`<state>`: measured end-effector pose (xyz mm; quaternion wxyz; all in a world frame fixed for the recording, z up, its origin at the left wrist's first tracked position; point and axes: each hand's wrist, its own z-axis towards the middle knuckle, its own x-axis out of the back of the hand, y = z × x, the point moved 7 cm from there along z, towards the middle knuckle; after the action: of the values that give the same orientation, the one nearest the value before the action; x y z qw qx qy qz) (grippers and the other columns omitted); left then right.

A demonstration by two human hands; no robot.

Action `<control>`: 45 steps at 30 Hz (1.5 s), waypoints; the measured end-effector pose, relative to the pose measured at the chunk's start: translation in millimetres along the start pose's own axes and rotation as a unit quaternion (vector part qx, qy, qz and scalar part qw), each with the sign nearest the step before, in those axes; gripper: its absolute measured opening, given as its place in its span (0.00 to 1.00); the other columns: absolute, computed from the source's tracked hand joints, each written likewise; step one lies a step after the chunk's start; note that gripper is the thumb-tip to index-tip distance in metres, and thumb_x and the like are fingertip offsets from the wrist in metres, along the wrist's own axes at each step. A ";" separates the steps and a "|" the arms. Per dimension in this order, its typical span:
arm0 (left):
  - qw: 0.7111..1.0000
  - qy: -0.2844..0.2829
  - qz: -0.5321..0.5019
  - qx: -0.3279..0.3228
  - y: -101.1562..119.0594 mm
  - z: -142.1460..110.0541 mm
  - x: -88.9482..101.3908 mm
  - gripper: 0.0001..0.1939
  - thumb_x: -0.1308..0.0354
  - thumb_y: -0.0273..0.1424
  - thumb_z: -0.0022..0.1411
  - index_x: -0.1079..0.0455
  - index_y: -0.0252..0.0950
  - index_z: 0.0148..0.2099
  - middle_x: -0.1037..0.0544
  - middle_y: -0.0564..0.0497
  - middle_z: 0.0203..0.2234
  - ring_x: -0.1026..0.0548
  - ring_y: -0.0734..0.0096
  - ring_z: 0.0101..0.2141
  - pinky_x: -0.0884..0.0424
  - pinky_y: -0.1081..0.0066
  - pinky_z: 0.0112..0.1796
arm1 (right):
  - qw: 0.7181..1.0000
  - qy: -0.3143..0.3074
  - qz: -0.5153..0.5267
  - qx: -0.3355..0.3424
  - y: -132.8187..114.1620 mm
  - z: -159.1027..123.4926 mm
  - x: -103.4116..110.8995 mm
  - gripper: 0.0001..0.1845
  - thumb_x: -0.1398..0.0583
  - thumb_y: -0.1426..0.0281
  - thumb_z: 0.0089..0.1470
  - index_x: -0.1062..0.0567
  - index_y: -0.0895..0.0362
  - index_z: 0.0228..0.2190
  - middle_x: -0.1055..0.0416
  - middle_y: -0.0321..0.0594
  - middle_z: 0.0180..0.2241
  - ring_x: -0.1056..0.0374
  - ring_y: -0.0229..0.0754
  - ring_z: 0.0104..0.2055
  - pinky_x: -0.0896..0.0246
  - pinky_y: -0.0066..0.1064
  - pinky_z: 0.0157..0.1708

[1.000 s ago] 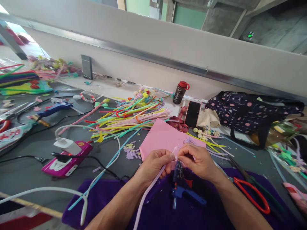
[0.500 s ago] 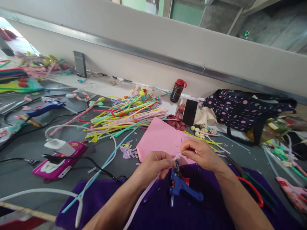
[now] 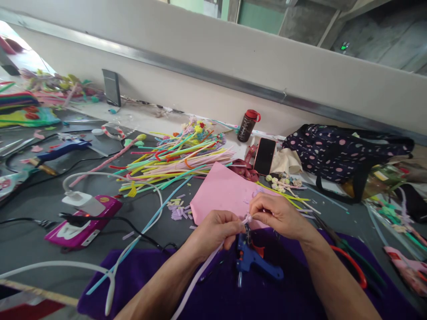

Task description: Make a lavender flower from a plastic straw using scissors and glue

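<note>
My left hand (image 3: 217, 230) pinches a pale pink pipe cleaner (image 3: 197, 276) near its upper end, and the rest trails down toward my lap. My right hand (image 3: 279, 215) has thumb and forefinger closed on that same end, where a small pale lilac bunch (image 3: 247, 218) shows between the hands. Its exact form is too small to make out. Just below the fingertips a blue glue gun (image 3: 255, 261) lies on purple cloth (image 3: 133, 275). Behind the hands is a pink sheet (image 3: 216, 191). Short lilac and yellow cut pieces (image 3: 179, 211) lie to its left.
Colourful pipe cleaners (image 3: 180, 162) are heaped beyond the sheet. A magenta power strip (image 3: 85, 222) with cables stands left. Scissors (image 3: 348, 262) with red and green handles rest by my right forearm. Farther back are a phone (image 3: 264, 156), a bottle (image 3: 247, 126) and a patterned bag (image 3: 333, 153).
My right fingers have shifted very slightly at the pipe cleaner's end. The left hand keeps its pinch, and the things on the table have not moved.
</note>
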<state>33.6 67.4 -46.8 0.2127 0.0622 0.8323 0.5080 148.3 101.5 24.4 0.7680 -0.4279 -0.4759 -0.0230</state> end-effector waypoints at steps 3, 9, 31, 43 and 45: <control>1.000 0.002 -0.002 0.000 0.2 0.0 0.1 0.13 0.42 0.35 0.52 0.35 0.34 0.20 0.37 0.59 0.07 0.47 0.84 0.10 0.56 0.77 0.15 | 1.000 0.005 -0.006 0.004 -1.5 0.0 0.5 0.03 0.42 0.76 0.54 0.30 0.57 0.29 0.31 0.36 0.30 0.36 0.37 0.31 0.43 0.28 0.32; 1.000 -0.007 -0.009 0.000 -1.3 1.4 0.7 0.13 0.42 0.34 0.52 0.34 0.33 0.20 0.37 0.59 0.06 0.47 0.84 0.09 0.56 0.77 0.15 | 0.999 0.007 -0.032 0.009 -3.2 0.0 -0.7 0.04 0.42 0.76 0.53 0.30 0.56 0.29 0.30 0.37 0.29 0.35 0.38 0.31 0.43 0.28 0.31; 1.000 -0.004 -0.026 -0.001 -1.4 1.0 1.5 0.11 0.41 0.34 0.52 0.33 0.33 0.22 0.36 0.59 0.07 0.46 0.84 0.10 0.55 0.78 0.15 | 0.999 0.015 -0.033 0.030 -3.6 0.9 -0.4 0.06 0.44 0.74 0.56 0.27 0.57 0.31 0.28 0.39 0.31 0.33 0.38 0.33 0.39 0.30 0.34; 0.982 -0.110 -0.151 0.009 -6.8 5.2 1.5 0.12 0.45 0.35 0.53 0.30 0.30 0.28 0.34 0.55 0.06 0.45 0.81 0.06 0.52 0.79 0.10 | 0.994 0.078 0.075 0.001 -1.3 -3.6 16.5 0.10 0.44 0.71 0.56 0.25 0.55 0.39 0.26 0.39 0.33 0.32 0.35 0.26 0.37 0.28 0.29; 0.981 -0.113 -0.155 0.013 -6.9 4.6 0.7 0.12 0.45 0.36 0.52 0.30 0.30 0.28 0.33 0.54 0.06 0.44 0.81 0.06 0.52 0.79 0.09 | 0.994 0.072 0.087 -0.002 -2.2 -1.8 10.5 0.12 0.41 0.71 0.54 0.27 0.55 0.41 0.26 0.39 0.34 0.33 0.34 0.27 0.38 0.26 0.27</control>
<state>35.7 68.1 -54.8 0.3808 -0.0078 0.8091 0.4475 154.4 102.8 33.3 0.7987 -0.4666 -0.3799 0.0124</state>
